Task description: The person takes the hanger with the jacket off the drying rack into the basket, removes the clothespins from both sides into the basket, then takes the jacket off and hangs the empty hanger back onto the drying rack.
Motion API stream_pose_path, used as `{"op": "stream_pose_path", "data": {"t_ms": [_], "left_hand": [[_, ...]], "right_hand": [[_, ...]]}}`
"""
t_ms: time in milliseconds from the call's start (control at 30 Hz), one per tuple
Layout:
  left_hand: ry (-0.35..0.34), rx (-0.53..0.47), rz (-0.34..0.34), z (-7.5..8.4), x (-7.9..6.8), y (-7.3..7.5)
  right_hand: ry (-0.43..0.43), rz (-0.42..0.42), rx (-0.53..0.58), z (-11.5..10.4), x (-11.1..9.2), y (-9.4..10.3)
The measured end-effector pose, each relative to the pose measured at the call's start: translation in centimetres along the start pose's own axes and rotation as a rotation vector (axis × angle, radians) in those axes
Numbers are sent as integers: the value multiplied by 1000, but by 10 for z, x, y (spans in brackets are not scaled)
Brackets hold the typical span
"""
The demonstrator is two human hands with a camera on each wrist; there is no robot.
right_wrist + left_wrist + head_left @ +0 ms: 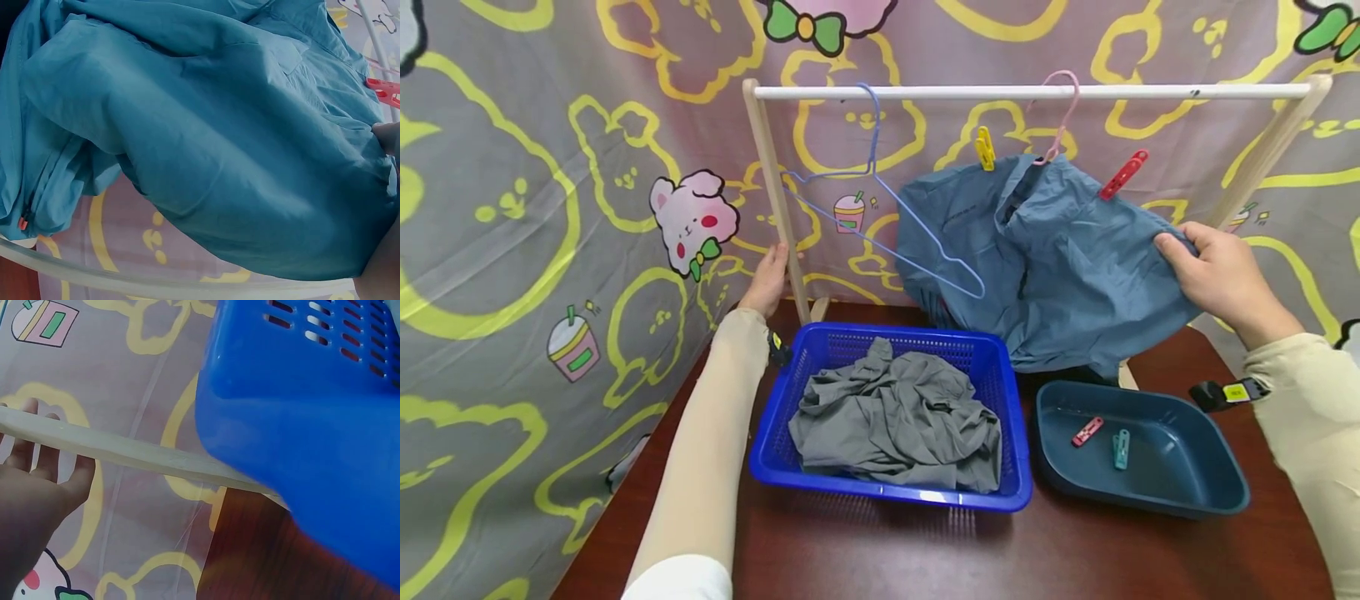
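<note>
A blue jacket (1067, 258) hangs from a pink hanger (1063, 117) on the white rail. A yellow clothespin (985, 148) and a red clothespin (1123, 174) are clipped at its shoulders. My right hand (1225, 275) pinches the jacket's edge at the right, thumb in front, drawing the cloth out sideways. In the right wrist view the spread jacket (206, 137) fills most of the picture. At the rack's left side my left hand (769, 279) holds the wooden post (778, 200). The left wrist view shows its fingers (47, 462) passing behind that post.
An unused blue hanger (874, 167) hangs on the rail (925, 92) at left. Below, a blue basket (891, 492) holds grey cloth (895, 425). To its right, a dark teal tub (1180, 492) contains a pink clothespin (1087, 431) and a green one. A patterned curtain stands behind.
</note>
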State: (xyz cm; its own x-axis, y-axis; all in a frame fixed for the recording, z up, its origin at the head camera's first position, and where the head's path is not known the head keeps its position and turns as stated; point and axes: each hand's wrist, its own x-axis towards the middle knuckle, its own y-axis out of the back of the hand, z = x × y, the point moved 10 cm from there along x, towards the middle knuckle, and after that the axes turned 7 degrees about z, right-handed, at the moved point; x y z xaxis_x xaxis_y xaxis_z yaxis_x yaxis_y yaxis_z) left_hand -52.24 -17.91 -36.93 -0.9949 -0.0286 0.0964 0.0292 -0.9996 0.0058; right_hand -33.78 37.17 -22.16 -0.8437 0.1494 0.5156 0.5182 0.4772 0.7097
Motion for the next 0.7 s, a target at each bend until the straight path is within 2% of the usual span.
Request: {"op": "stream_pose_path", "data": {"t_ms": [133, 433, 700], "left_hand": [[3, -2, 2, 3, -3, -1], [-19, 26, 50, -1, -3, 2], [-18, 24, 44, 1, -4, 1]], "right_hand": [[1, 21, -5, -1, -1, 7], [-22, 42, -13, 7, -1, 20], [-21, 79, 6, 10, 0, 25]]}}
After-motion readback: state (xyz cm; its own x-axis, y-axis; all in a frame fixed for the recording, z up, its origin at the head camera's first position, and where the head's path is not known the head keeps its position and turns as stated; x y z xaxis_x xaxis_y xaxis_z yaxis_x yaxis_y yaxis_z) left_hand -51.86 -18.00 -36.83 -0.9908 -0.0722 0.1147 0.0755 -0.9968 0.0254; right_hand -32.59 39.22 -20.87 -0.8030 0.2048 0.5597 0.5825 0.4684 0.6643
